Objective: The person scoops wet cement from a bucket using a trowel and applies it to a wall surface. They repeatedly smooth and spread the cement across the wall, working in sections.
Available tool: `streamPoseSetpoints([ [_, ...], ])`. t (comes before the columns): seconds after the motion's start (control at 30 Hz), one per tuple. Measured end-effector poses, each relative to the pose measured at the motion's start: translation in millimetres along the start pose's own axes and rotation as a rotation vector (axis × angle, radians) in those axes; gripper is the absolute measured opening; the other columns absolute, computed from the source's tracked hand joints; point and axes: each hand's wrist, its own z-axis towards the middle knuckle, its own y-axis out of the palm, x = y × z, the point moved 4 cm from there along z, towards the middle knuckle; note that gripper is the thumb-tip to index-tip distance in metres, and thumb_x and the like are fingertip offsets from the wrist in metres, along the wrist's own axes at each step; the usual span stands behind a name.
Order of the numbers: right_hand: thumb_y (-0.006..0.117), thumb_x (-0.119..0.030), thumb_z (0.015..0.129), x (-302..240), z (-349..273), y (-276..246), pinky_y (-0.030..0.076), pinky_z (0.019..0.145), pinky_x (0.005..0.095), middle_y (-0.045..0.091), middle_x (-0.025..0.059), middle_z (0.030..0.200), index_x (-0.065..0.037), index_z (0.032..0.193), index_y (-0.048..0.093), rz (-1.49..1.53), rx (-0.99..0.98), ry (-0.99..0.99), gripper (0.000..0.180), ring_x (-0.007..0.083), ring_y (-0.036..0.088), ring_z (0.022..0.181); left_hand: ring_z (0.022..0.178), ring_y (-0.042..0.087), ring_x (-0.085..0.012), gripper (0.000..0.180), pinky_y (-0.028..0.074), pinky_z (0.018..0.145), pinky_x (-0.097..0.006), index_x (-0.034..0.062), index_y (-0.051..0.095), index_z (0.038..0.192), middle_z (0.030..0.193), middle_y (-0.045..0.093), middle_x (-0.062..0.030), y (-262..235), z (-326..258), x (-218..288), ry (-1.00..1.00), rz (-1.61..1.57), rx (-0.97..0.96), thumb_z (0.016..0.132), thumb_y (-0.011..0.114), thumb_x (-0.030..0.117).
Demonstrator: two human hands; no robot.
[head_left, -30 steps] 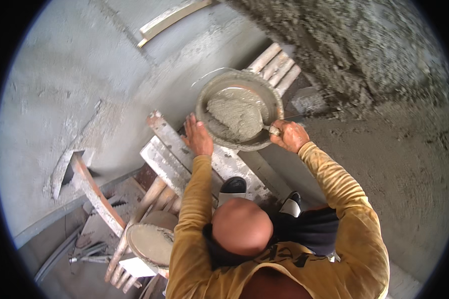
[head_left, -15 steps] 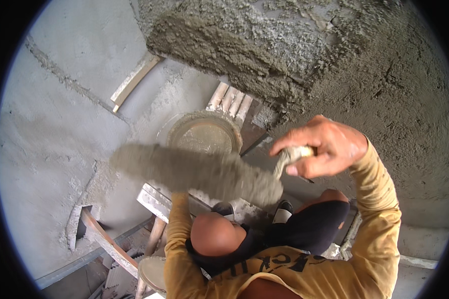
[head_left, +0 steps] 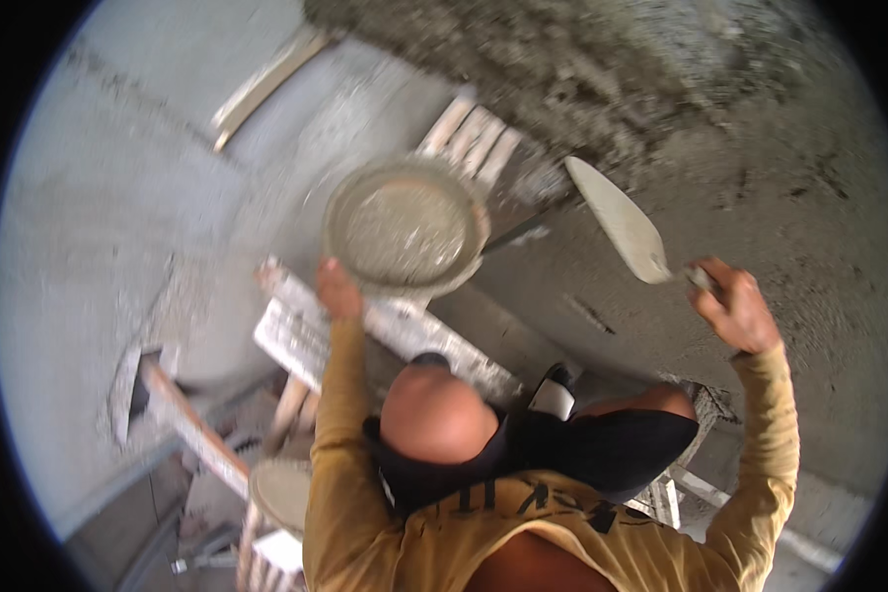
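left hand (head_left: 336, 290): fingers curl on the near rim of the round mortar pan (head_left: 406, 229) | right hand (head_left: 735, 311): fingers wrapped tight around the trowel (head_left: 622, 222) handle, blade angling up-left beyond the knuckles toward the rough plaster wall (head_left: 602, 59)

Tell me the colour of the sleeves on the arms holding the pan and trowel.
Mustard yellow sleeves, clearest in the head view.

Bare grey cement floor (head_left: 99, 227) pretty much everywhere, daylight on it. A rough patch of wet dark-grey plaster wall (head_left: 602, 59) runs across the top. Cement-splattered wooden scaffold planks (head_left: 395, 331) sit mid-frame, with a pale wooden batten (head_left: 266, 84) lying upper left.
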Motion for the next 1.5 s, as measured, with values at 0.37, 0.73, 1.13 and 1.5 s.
streamPoseSetpoints([
  [0.37, 0.047, -0.015, 0.089, -152.7, 223.0, 276.2, 0.055, 0.073, 0.0367, 0.066, 0.0122, 0.103, -0.008, 0.105, 0.061, -0.669, -0.048, -0.437, 0.022, 0.0238, 0.067, 0.092, 0.126, 0.04, -0.0348, 0.059, 0.017, 0.107, -0.058, 0.0032, 0.046, 0.13, 0.135, 0.047, -0.0156, -7.5, 1.5, 15.5, -0.037, -0.016, -0.122, 0.097, 0.025, 0.047],
  [0.73, 0.065, -0.031, 0.076, -109.8, 179.4, 280.6, 0.048, 0.084, 0.0443, 0.066, 0.0215, 0.094, -0.005, 0.101, 0.063, 0.034, -0.407, -0.208, 0.036, 0.0367, 0.063, 0.092, 0.128, 0.038, -0.0357, 0.059, 0.015, 0.107, -0.057, 0.0061, 0.043, 0.134, 0.136, 0.045, -0.0156, -12.5, 1.5, 11.8, -0.088, -0.074, -0.165, 0.097, 0.023, 0.048],
  [1.13, 0.063, -0.017, 0.076, -98.3, 44.2, 62.3, 0.05, 0.058, 0.0387, 0.063, 0.0133, 0.072, -0.002, 0.087, 0.061, 0.374, -0.415, -0.532, 0.018, 0.0322, 0.063, 0.064, 0.096, 0.056, -0.0445, 0.046, 0.042, 0.083, -0.05, 0.0, 0.056, 0.112, 0.104, 0.061, -0.0256, -4.2, -7.7, 14.5, -0.061, -0.049, -0.066, 0.098, 0.034, 0.039],
  [1.5, 0.061, -0.044, 0.072, -13.4, -37.0, -106.8, 0.035, 0.048, 0.0235, 0.055, 0.0054, 0.071, 0.002, 0.098, 0.064, 0.108, 0.608, 0.173, 0.053, 0.0088, 0.046, 0.058, 0.104, 0.052, -0.0438, 0.051, 0.04, 0.089, -0.047, -0.0051, 0.054, 0.114, 0.111, 0.057, -0.0273, -18.7, 8.5, 5.9, 0.12, -0.162, -0.047, 0.099, 0.034, 0.039],
])
